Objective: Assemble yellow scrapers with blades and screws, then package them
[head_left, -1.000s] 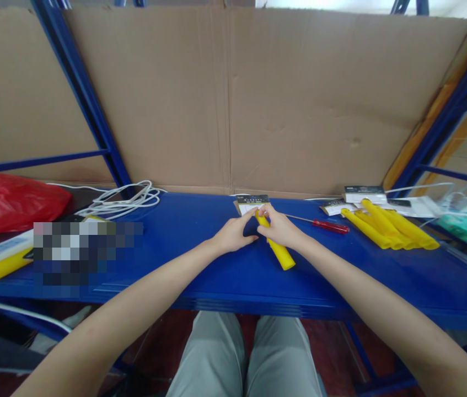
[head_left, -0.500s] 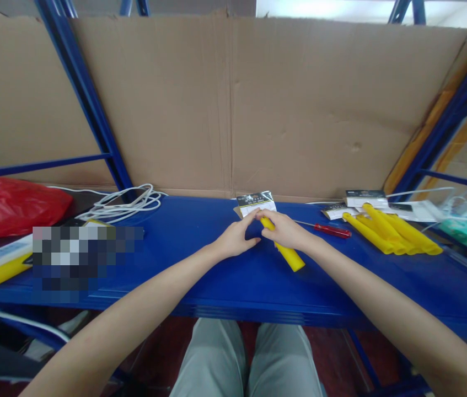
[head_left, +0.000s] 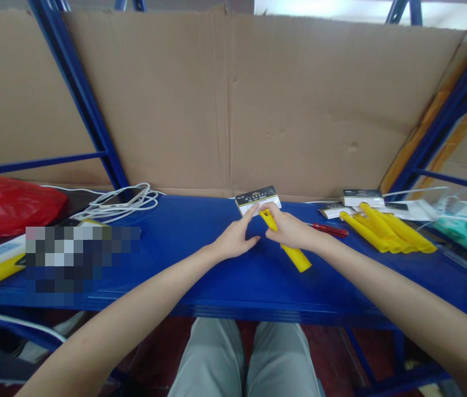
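My right hand (head_left: 289, 227) is closed round a yellow tube (head_left: 297, 258), which slants from upper left to lower right over the blue table. Left of it, my left hand (head_left: 235, 238) has its thumb and index finger spread apart, with the index fingertip at the lower edge of a black and white card (head_left: 258, 199). Nothing shows between those fingers. The card lies just beyond both hands. A red-handled screwdriver (head_left: 331, 230) rests to the right, partly behind my right hand.
Several yellow tubes (head_left: 386, 231) lie at the right by more cards (head_left: 363, 197) and a green packet (head_left: 462, 236). At the left are a coiled white cable (head_left: 128, 201), a red bag (head_left: 14, 207) and a pixelated area. Cardboard (head_left: 229, 110) stands behind the blue table (head_left: 192, 220).
The card has turned and sits more in the open. My right hand and its yellow tube have shifted slightly right, apart from my left hand's fingertips. The view has moved a little.
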Action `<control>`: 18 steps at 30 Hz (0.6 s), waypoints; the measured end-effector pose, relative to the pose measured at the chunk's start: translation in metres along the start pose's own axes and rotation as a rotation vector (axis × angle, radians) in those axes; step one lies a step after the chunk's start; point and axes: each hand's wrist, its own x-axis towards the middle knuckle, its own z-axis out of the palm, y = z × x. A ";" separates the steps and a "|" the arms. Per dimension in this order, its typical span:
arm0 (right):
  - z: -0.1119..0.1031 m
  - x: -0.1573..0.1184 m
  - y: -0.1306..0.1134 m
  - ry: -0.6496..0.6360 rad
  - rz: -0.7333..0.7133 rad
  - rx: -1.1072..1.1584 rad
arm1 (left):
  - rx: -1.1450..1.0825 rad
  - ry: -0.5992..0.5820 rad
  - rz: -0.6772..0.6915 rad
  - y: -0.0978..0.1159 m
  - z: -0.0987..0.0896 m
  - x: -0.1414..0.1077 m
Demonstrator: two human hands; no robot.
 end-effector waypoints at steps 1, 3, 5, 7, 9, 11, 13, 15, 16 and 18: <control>-0.001 -0.001 0.000 -0.001 0.001 0.002 | 0.005 -0.006 -0.009 0.000 0.000 0.000; -0.001 -0.003 0.000 -0.002 -0.014 0.016 | 0.010 -0.015 -0.021 0.000 0.000 0.000; -0.002 -0.004 0.000 -0.011 -0.011 0.015 | 0.007 -0.018 -0.025 0.000 -0.001 0.000; -0.003 -0.005 0.000 -0.018 0.011 -0.013 | -0.004 -0.023 -0.021 0.001 -0.001 -0.001; -0.004 -0.006 0.000 -0.024 0.030 -0.039 | -0.021 -0.035 -0.015 0.001 0.000 -0.001; -0.004 -0.007 0.001 -0.027 0.045 -0.032 | -0.038 -0.051 -0.016 0.001 0.000 -0.001; -0.004 -0.008 0.004 -0.018 0.066 0.000 | -0.048 -0.067 -0.019 -0.001 0.001 -0.001; -0.006 -0.008 0.010 0.010 0.081 0.034 | -0.046 -0.074 -0.020 -0.003 0.001 0.000; -0.008 -0.007 0.014 0.031 0.094 0.047 | -0.041 -0.079 -0.019 -0.004 0.000 0.000; -0.016 -0.006 0.027 0.075 0.150 0.059 | -0.027 -0.098 -0.015 -0.004 -0.002 -0.001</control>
